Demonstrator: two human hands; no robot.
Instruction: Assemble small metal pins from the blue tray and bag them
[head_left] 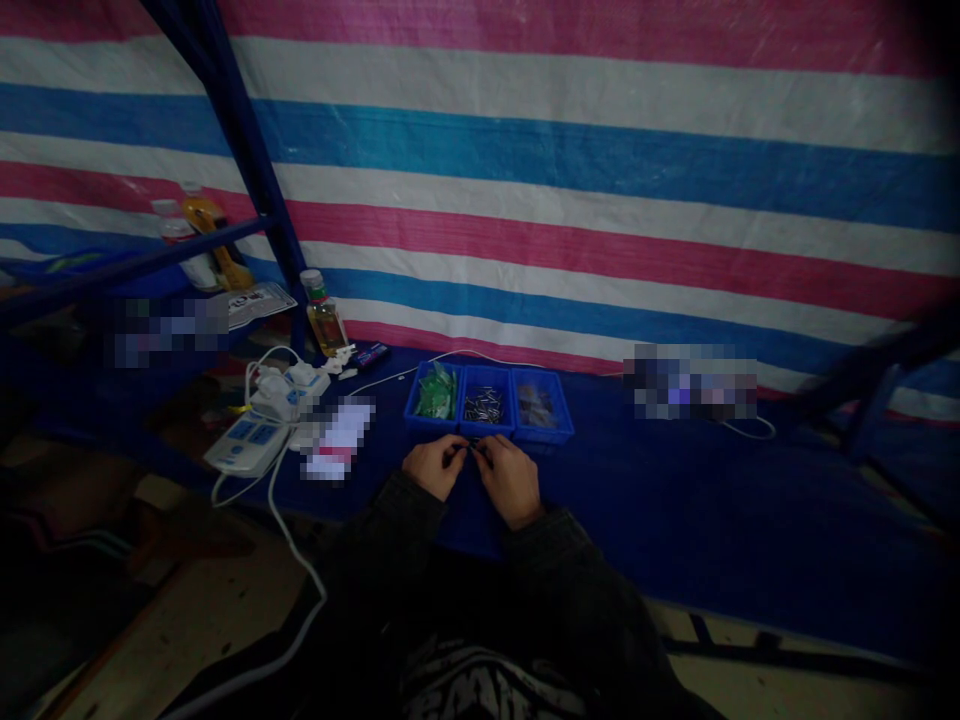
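Observation:
My left hand [437, 466] and my right hand [510, 480] meet fingertip to fingertip just in front of three small blue bins. Both are pinched closed around something small and dark, too tiny to name. Directly beyond them, the middle bin [487, 430] holds many small dark metal-looking pieces [486, 404]. Green pieces in clear plastic [437, 392] fill the left bin [431, 428]. In the right bin [555, 436] lie small greyish-brown pieces [535, 402], blurred.
A white power strip [247, 448] with plugs and cables lies left, beside a blurred-out phone-like object [339, 440]. Behind stands a bottle of yellowish liquid [325, 318]. A blurred-out item [690, 382] sits at the back right of the blue table [712, 510]. A striped tarp [562, 180] hangs behind.

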